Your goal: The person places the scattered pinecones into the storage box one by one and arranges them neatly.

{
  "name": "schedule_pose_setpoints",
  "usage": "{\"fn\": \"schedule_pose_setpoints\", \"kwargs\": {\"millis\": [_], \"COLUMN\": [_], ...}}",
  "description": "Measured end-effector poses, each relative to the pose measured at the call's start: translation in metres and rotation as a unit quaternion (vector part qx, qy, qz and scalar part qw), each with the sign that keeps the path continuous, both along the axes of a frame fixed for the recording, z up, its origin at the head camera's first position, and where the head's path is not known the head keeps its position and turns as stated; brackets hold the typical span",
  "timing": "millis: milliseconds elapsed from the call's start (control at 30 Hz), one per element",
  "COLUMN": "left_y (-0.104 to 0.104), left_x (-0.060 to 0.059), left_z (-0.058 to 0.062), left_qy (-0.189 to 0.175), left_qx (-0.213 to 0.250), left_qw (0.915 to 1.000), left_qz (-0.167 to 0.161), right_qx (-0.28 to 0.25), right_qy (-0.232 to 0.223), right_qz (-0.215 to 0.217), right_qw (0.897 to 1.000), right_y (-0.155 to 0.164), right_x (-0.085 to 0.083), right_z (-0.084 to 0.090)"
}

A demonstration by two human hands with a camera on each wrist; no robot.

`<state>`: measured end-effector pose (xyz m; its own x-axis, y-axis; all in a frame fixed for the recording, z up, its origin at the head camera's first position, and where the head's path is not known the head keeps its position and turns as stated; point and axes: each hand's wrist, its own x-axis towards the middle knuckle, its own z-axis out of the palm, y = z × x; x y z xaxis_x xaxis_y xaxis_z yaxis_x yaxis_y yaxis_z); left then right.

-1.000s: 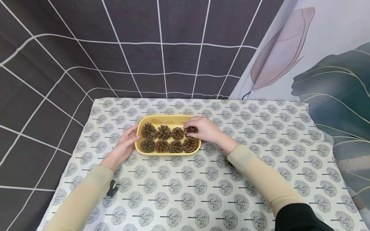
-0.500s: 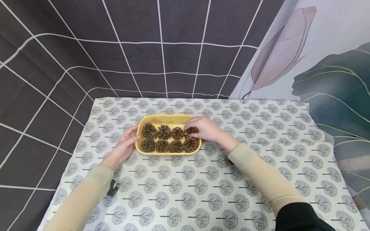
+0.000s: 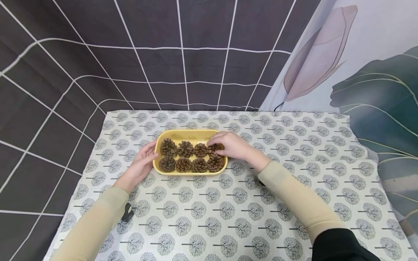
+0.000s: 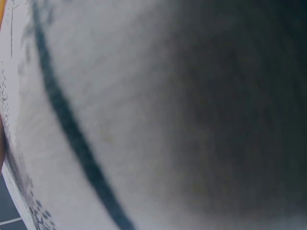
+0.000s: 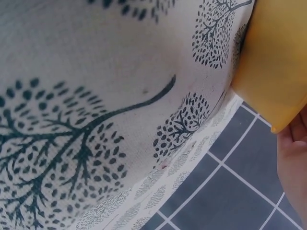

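Observation:
A yellow rectangular tray [image 3: 192, 135] with rounded corners holds several brown pine cones [image 3: 183, 165] in two rows. My left hand [image 3: 142, 159] holds the tray's left end, thumb over the rim and fingers along the outer wall. At the right end, my right hand [image 3: 230, 145] reaches in over the rim. Its thumb and fingers pinch the far-right pine cone [image 3: 213, 148], which they partly hide. In the right wrist view, part of the right hand [image 5: 293, 153] appears beside the yellow wall. The left wrist view shows mostly blurred cloth.
Under the tray lies a white cloth [image 3: 196, 206] printed with grey trees, covering the table. Dark fabric with a white grid [image 3: 160, 65] hangs behind and to the left. A pale curtain with leaf shapes [image 3: 375, 94] hangs at the right.

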<state>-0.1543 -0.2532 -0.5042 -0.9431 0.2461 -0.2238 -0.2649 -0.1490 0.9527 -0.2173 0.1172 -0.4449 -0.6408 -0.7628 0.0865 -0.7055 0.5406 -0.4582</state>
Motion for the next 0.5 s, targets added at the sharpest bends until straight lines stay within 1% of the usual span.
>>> {"fn": "schedule_pose_setpoints", "kwargs": {"millis": [300, 500], "left_y": [0.0001, 0.0002], "left_x": [0.0009, 0.0012], "left_z": [0.0002, 0.0025], "left_qy": [0.001, -0.002], "left_qx": [0.008, 0.004], "left_qw": [1.0000, 1.0000], "left_qz": [0.004, 0.001], "right_qx": [-0.025, -0.092], "right_qy": [-0.003, 0.002], "right_qz": [-0.015, -0.030], "right_qw": [1.000, 0.995], "right_y": [0.0025, 0.0073], "right_x": [0.0011, 0.0082], "right_z": [-0.0014, -0.0020]}}
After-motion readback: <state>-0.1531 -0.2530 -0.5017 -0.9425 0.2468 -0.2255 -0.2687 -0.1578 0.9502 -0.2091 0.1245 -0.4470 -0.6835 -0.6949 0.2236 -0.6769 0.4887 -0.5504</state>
